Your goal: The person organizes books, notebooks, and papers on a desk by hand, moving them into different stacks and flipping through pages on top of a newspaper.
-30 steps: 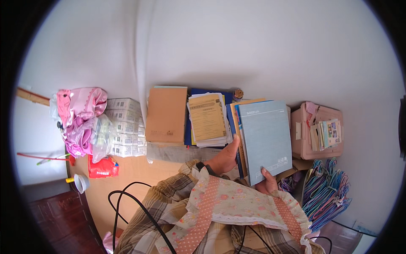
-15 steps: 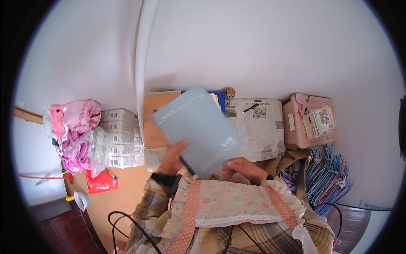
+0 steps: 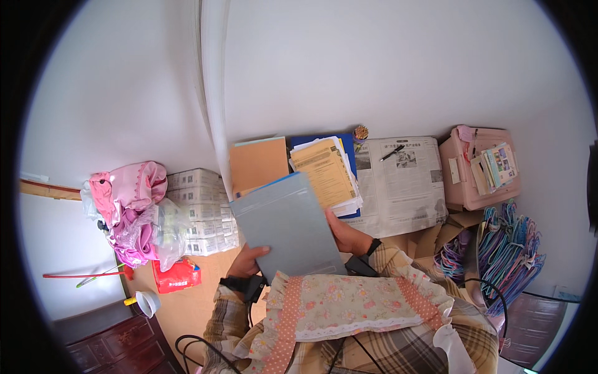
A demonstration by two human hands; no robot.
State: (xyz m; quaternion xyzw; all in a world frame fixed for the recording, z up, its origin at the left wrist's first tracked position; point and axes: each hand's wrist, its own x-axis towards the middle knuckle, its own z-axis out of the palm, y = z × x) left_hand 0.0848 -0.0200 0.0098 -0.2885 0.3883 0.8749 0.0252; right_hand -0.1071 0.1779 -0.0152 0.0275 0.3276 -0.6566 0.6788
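Observation:
A flat grey file folder point(image 3: 288, 227) with a blue strip showing along its top edge is held in front of me, slightly tilted. My left hand point(image 3: 249, 258) grips its lower left edge, the thumb lying on the front and the other fingers hidden behind. At the right edge my right hand point(image 3: 349, 235) holds it too, its fingertips partly out of sight behind the folder. Beyond the folder lie a brown folder point(image 3: 260, 163) and a stack of papers with a yellow-orange sheet point(image 3: 326, 173) on top, resting on a blue folder point(image 3: 301, 141).
Newspaper point(image 3: 402, 193) covers the surface to the right, with a black pen point(image 3: 392, 153) on it. A pencil holder point(image 3: 360, 134), a pink storage box point(image 3: 461, 187) and bundled hangers point(image 3: 511, 255) stand nearby. At left are wrapped packs point(image 3: 202, 212), pink bags point(image 3: 134, 187) and a red package point(image 3: 174, 277).
The folder has come lower and turned more upright, uncovering the papers behind it. My right hand has moved up from the lower corner to its right edge. The view has shifted.

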